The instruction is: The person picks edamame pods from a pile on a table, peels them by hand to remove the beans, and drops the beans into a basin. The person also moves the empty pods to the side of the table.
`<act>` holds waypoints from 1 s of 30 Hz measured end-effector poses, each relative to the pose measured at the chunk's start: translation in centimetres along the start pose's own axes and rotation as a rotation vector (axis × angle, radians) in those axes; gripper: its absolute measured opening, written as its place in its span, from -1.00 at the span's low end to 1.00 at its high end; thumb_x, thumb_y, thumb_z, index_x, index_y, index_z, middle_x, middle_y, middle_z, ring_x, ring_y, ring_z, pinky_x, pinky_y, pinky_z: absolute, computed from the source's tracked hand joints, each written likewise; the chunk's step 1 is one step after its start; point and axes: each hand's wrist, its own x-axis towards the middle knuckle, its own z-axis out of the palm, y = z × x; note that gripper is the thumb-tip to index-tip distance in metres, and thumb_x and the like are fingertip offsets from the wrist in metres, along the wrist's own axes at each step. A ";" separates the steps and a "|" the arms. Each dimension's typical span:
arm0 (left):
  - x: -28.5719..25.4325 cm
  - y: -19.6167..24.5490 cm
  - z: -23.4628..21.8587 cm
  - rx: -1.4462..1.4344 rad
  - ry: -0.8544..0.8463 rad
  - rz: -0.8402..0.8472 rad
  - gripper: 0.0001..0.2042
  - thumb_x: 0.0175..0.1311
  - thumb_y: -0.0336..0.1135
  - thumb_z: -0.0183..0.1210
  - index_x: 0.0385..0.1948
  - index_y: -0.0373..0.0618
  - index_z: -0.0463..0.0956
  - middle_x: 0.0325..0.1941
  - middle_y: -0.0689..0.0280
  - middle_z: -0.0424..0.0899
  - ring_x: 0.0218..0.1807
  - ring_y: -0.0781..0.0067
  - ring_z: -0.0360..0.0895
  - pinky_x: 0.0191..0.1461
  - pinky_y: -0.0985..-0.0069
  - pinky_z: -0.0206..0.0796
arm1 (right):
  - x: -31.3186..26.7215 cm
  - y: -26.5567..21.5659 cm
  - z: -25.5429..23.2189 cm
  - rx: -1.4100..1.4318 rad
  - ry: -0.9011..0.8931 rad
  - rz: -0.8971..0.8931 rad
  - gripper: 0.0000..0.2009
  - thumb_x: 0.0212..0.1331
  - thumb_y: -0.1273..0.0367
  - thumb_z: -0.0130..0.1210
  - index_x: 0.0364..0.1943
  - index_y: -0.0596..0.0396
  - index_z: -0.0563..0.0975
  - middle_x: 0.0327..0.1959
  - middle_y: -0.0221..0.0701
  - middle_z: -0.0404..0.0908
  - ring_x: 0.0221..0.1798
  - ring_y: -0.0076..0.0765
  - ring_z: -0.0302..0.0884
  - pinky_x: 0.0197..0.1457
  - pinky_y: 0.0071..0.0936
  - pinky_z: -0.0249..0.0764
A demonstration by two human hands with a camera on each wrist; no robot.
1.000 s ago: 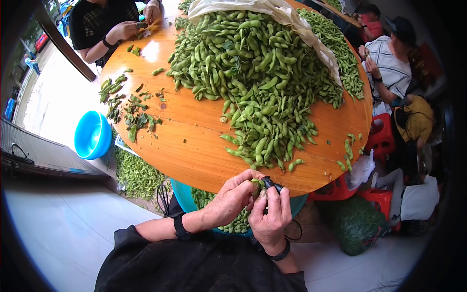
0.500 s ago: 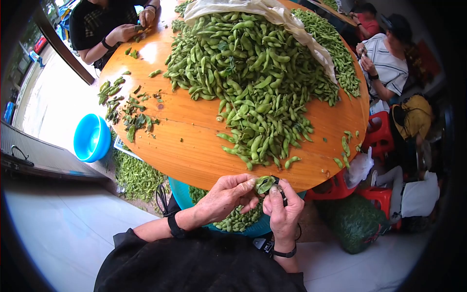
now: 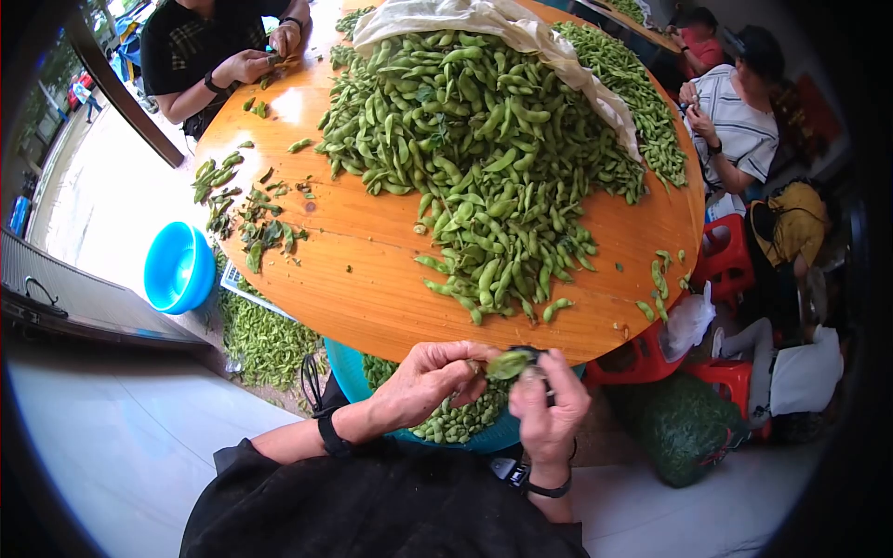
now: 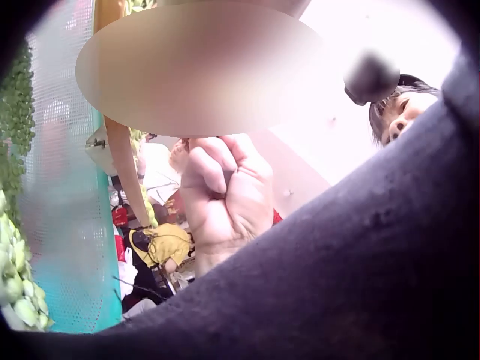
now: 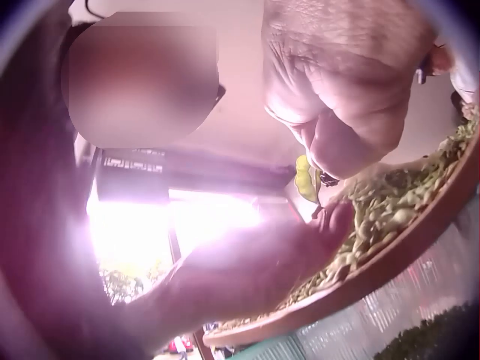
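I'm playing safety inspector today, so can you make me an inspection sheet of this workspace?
Surface: glossy orange-brown wooden table with a curved edge.
Job's things: large heap of green bean pods, off-white cloth over its back; teal mesh plastic basin below the table edge, holding loose green beans.
Clutter: dark green leaf scraps on the table's left side.
Hands: right hand pinches one small green pod; left hand is right beside it, grip unclear.
Cables: thin black looped cord beside the basin; purpose unclear.
Surroundings: other people, red plastic stools, round bright-blue plastic bowl.
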 end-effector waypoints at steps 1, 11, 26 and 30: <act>-0.4 0.7 0.4 0.118 -0.033 -0.019 -0.71 0.37 -0.53 -0.08 0.01 -0.23 0.57 -0.35 0.32 0.58 -0.38 0.63 0.46 -0.29 0.68 0.33 | 0.1 0.0 -1.0 0.063 0.051 0.002 -0.84 0.28 0.49 0.04 -0.14 0.34 0.51 -0.54 -0.47 0.40 -0.61 -0.65 0.33 -0.61 -0.62 0.23; 1.2 5.2 -1.1 1.491 0.092 0.637 -0.69 0.13 -0.51 0.25 -0.05 -0.13 0.58 -0.27 0.18 0.55 -0.23 0.12 0.57 -0.17 0.28 0.46 | 6.2 1.8 -13.1 -0.964 0.593 -0.305 -0.74 0.31 0.47 0.01 0.03 0.33 0.49 -0.57 -0.29 0.46 -0.58 -0.49 0.31 -0.49 -0.39 0.30; 1.8 4.0 -0.3 0.779 0.156 0.240 -0.83 0.35 -0.42 0.20 -0.10 -0.25 0.58 -0.32 0.34 0.67 -0.22 0.59 0.60 -0.15 0.61 0.49 | 1.9 -0.6 -1.2 0.130 -0.105 0.259 -0.78 0.28 0.55 0.03 -0.03 0.34 0.54 -0.42 -0.42 0.60 -0.57 -0.67 0.40 -0.53 -0.65 0.32; 1.4 2.3 0.2 0.418 0.099 0.034 -0.80 0.37 -0.37 0.19 -0.11 -0.31 0.58 -0.31 0.38 0.66 -0.27 0.71 0.55 -0.22 0.62 0.47 | 2.0 0.0 -0.5 0.495 -0.231 0.317 -0.74 0.34 0.55 0.00 0.06 0.39 0.49 -0.54 -0.57 0.34 -0.61 -0.75 0.20 -0.59 -0.68 0.17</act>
